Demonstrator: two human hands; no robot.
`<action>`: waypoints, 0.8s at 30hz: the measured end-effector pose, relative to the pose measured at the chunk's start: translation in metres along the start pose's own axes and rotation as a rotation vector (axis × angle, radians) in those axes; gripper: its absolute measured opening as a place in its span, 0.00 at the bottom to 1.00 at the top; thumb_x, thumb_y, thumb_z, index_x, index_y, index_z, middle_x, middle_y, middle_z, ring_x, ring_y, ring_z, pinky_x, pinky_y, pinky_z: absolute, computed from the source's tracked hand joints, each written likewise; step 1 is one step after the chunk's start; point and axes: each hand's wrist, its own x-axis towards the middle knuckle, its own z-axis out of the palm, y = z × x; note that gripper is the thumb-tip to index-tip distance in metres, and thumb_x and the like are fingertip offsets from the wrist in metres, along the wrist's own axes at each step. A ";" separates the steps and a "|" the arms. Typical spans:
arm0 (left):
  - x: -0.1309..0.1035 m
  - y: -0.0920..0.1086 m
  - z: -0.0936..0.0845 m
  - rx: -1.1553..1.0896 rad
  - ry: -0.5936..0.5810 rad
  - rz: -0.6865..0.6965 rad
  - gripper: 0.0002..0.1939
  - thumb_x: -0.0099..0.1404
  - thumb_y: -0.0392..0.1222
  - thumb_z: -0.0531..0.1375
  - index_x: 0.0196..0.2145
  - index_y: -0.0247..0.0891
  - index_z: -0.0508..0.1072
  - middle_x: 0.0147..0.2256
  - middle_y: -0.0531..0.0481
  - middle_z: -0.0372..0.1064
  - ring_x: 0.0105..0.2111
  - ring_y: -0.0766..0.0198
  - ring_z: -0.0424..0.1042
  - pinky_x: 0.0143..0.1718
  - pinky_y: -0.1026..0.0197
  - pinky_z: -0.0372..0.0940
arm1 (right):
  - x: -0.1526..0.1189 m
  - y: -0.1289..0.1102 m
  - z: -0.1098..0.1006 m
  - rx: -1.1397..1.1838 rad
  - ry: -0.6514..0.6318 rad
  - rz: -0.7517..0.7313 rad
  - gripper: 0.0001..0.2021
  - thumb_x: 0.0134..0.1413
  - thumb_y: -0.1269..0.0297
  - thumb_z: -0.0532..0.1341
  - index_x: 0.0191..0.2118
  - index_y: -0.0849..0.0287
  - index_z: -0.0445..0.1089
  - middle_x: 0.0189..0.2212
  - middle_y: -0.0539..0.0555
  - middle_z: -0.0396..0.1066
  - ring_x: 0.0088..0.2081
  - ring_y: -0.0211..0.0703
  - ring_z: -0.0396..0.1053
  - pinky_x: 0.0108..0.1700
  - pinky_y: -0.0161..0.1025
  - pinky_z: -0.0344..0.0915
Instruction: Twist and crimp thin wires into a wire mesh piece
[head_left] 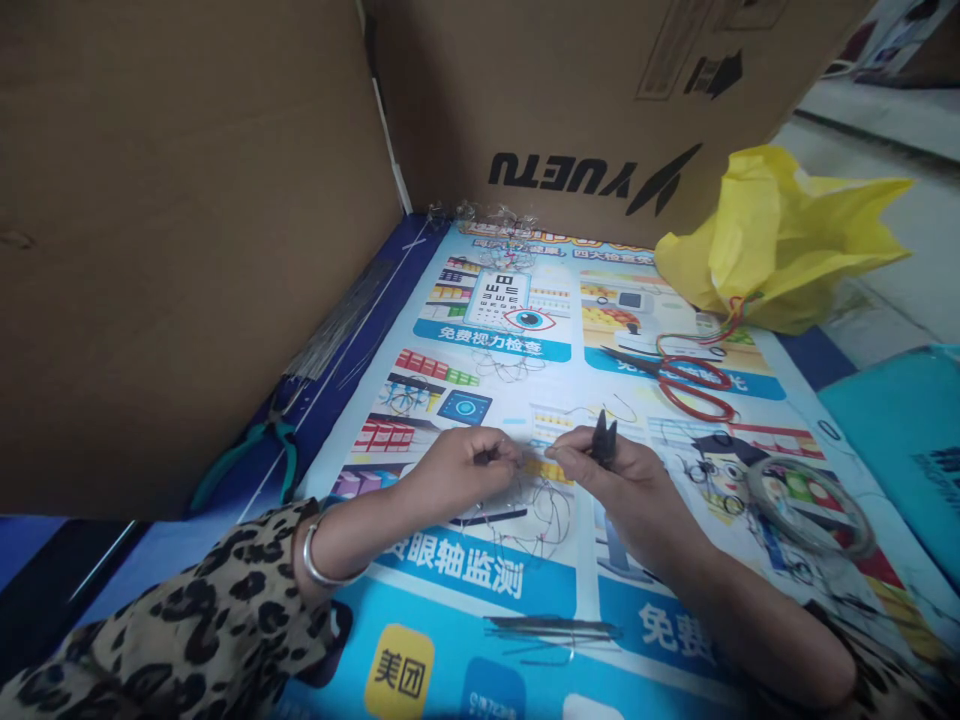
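Note:
My left hand [480,468] is closed in a pinch on thin wire near the middle of the poster. Facing it, my right hand [626,490] pinches the same fine strand between thumb and forefinger. A small black pliers-like tool [604,440] pokes up from the right fingers, its two pointed jaws slightly apart; the handles are hidden. Below and between the hands lies a loose tangle of thin wire loops [544,515]. A bundle of dark, straight wire pieces [555,629] rests nearer to me.
Red-handled scissors [694,385] lie right of centre, near a yellow bag [780,235]. A clear wire coil [810,508] is at right. Teal-handled pliers [251,450] and grey wire lengths [337,325] sit left. Cardboard walls [525,110] border the back and left.

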 end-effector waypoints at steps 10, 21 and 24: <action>0.002 0.000 0.000 0.074 -0.028 0.058 0.07 0.55 0.33 0.54 0.28 0.34 0.72 0.28 0.52 0.70 0.30 0.67 0.67 0.32 0.66 0.61 | 0.001 -0.010 0.005 -0.080 -0.070 -0.070 0.07 0.51 0.59 0.59 0.29 0.56 0.69 0.27 0.46 0.68 0.31 0.35 0.63 0.35 0.33 0.58; 0.002 -0.004 0.000 0.000 -0.055 0.096 0.06 0.57 0.36 0.53 0.29 0.34 0.69 0.26 0.53 0.65 0.28 0.68 0.63 0.30 0.66 0.59 | -0.004 -0.019 0.006 -0.227 -0.155 -0.080 0.12 0.52 0.55 0.57 0.33 0.57 0.71 0.27 0.50 0.69 0.30 0.39 0.63 0.33 0.36 0.59; 0.002 -0.004 0.000 0.003 -0.042 0.084 0.05 0.55 0.34 0.53 0.27 0.35 0.68 0.26 0.54 0.64 0.27 0.69 0.62 0.29 0.67 0.58 | -0.002 -0.014 0.006 -0.119 -0.116 -0.055 0.10 0.51 0.56 0.58 0.32 0.57 0.70 0.30 0.50 0.70 0.33 0.40 0.65 0.37 0.37 0.60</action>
